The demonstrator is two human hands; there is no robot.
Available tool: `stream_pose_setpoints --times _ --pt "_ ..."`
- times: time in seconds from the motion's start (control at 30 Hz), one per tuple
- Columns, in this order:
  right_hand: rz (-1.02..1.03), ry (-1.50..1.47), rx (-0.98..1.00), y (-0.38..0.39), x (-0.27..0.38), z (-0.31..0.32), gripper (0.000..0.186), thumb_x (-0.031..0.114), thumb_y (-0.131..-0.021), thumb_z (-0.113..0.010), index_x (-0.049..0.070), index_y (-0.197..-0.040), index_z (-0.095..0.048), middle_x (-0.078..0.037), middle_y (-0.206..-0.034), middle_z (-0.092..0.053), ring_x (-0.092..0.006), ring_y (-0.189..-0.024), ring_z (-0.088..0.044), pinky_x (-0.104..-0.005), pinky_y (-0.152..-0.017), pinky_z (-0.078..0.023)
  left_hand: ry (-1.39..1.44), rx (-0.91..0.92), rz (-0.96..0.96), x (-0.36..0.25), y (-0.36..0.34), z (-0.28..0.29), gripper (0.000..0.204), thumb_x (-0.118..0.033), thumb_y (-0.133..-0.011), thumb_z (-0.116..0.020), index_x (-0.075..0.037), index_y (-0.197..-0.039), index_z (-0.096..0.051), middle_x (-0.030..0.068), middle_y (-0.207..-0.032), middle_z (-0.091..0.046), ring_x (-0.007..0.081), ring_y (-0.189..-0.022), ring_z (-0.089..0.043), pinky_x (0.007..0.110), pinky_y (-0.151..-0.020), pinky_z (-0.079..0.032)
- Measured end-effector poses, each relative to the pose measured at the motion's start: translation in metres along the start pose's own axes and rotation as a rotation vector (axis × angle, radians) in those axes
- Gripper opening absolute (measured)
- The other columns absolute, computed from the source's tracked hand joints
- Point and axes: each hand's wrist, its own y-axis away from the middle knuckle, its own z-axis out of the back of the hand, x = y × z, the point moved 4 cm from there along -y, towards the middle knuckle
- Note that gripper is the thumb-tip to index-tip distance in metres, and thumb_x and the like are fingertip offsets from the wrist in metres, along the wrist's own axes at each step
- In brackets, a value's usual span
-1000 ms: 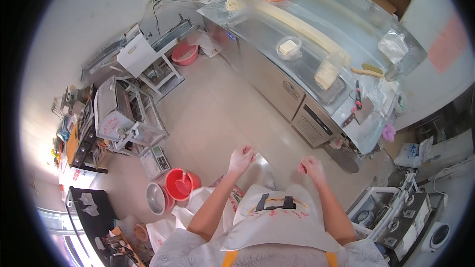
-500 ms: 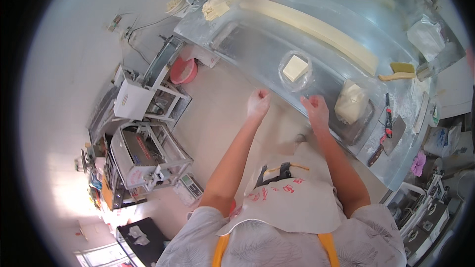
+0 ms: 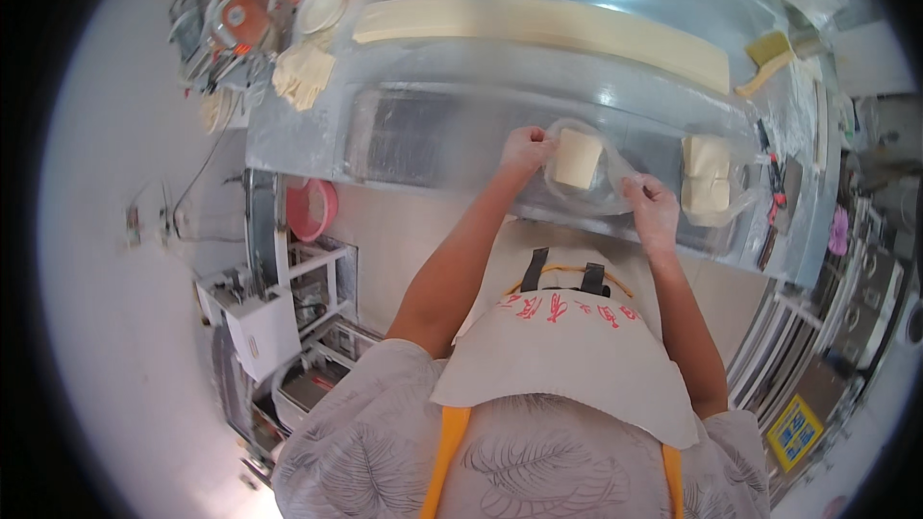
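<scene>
A pale yellow square block [image 3: 579, 156] lies in a clear plastic bag [image 3: 604, 202] on the near edge of the steel worktable [image 3: 288, 130]. My left hand [image 3: 528, 148] pinches the bag's left edge, while my right hand [image 3: 652, 198], its fingers curled, grips the loose right end. To the right, another plastic bag holds pale blocks [image 3: 706, 173]. A long pale strip [image 3: 538, 29] stretches along the table behind them.
Cream-coloured pieces [image 3: 303, 74], a white round dish [image 3: 322, 5] and a small machine [image 3: 237, 14] sit at the table's left. A brush [image 3: 764, 67], knives [image 3: 774, 192] and metal racks occupy the right. A pink basin [image 3: 311, 209] is below the table's left.
I have come up to the worktable, turning toward it. Both hands have moved forward onto the bag around the square block and taken hold of it, drawing its right end out.
</scene>
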Motion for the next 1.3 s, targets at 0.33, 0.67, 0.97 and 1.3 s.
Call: stream_pose_setpoints --times 0.33,0.67,0.97,1.3 --pt "0.125 0.312 -0.436 0.029 0.053 0.009 0.018 0.016 -0.098 -0.075 0.003 -0.108 -0.079 -0.012 -0.073 -0.069 -0.0215 -0.066 -0.065 -0.0355 -0.070 -0.054 0.121 0.154 0.023 -0.051 0.086 0.060 0.018 -0.018 -0.094 -0.080 -0.004 -0.088 -0.071 0.0008 -0.084 -0.070 0.0098 -0.085 -0.064 0.029 -0.084 -0.050" --pt "0.012 -0.076 -0.133 0.041 0.107 -0.038 0.013 0.017 -0.100 -0.073 0.004 -0.099 -0.077 -0.010 -0.079 -0.069 -0.0151 -0.069 -0.063 -0.0322 -0.068 -0.052 0.478 0.460 0.009 -0.103 0.108 0.010 0.028 -0.027 -0.105 -0.071 0.001 -0.107 -0.076 0.0064 -0.096 -0.077 0.0116 -0.094 -0.069 0.029 -0.089 -0.050" --pt "0.320 0.074 -0.304 0.067 0.102 0.099 0.039 -0.003 -0.081 -0.075 0.009 -0.118 -0.075 -0.013 -0.110 -0.075 -0.0329 -0.098 -0.072 -0.0443 -0.090 -0.058 0.437 0.129 -0.030 -0.095 0.109 0.005 0.021 -0.022 -0.107 -0.071 -0.001 -0.108 -0.068 0.0070 -0.094 -0.075 0.0145 -0.094 -0.069 0.034 -0.093 -0.053" --pt "0.798 0.827 -0.287 -0.081 0.006 0.210 0.045 0.002 -0.075 -0.076 0.007 -0.120 -0.075 -0.013 -0.137 -0.067 -0.0404 -0.138 -0.054 -0.0526 -0.119 -0.040 0.488 0.002 -0.103 -0.115 0.132 -0.009 0.013 -0.014 -0.104 -0.072 -0.001 -0.102 -0.071 -0.0031 -0.072 -0.057 0.0085 -0.063 -0.053 0.030 -0.078 -0.053"
